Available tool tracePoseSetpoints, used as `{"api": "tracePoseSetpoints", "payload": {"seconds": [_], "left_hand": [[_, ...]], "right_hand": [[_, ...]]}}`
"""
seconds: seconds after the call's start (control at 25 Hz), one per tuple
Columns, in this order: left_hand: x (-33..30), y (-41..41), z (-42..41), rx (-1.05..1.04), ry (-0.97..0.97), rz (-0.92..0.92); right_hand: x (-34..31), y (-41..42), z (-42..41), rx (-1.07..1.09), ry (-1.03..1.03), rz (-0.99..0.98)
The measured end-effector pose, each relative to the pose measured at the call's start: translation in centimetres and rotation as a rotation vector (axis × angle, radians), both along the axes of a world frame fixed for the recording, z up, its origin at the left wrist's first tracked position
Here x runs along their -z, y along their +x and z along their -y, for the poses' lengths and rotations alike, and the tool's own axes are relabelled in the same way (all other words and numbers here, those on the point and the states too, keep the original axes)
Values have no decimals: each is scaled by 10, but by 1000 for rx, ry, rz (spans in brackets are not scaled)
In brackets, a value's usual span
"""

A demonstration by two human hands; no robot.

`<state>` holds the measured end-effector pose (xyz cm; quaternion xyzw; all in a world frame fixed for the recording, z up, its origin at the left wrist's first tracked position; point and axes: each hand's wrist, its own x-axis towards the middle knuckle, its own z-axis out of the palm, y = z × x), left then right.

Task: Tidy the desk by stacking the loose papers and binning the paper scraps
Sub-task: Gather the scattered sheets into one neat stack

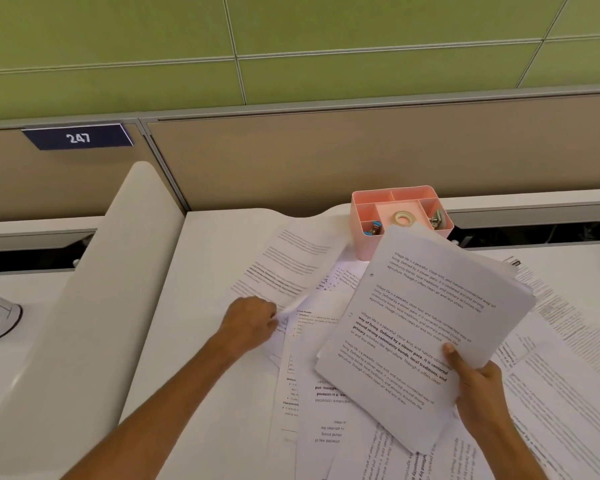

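Right hand [478, 386]: grip pinching gathered white printed paper stack [426, 323]. Left hand [252, 322]: grip pinching loose white sheet [298, 303]; lift cleanly off white desk [201, 306], square edges onto stack.

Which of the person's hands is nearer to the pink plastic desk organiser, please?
Neither clearly. The left hand pinches a loose sheet, left of and nearer the camera than the pink plastic desk organiser; the right hand grips the paper stack, nearer the camera still.

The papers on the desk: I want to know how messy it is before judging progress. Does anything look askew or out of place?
Yes. Loose papers lie fanned and overlapping at different angles, some upside down, one partly under the pink organizer.
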<state>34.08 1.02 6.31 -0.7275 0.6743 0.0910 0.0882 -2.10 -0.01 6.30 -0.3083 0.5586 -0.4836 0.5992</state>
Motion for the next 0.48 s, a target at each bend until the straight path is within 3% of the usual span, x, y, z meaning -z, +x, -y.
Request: {"api": "tracePoseSetpoints", "payload": {"seconds": [0.12,0.24,0.36,0.48], "left_hand": [[0,-26,-6,-35,101,-188],[-3,-21,8,-148,-60,-337],[10,19,39,-362,-214,-283],[26,50,57,-593,3,-175]], "right_hand": [[3,-2,0,13,4,-7],[2,-3,2,15,2,-4],[1,-3,2,6,-5,-3],[2,-4,2,9,4,-10]]}}
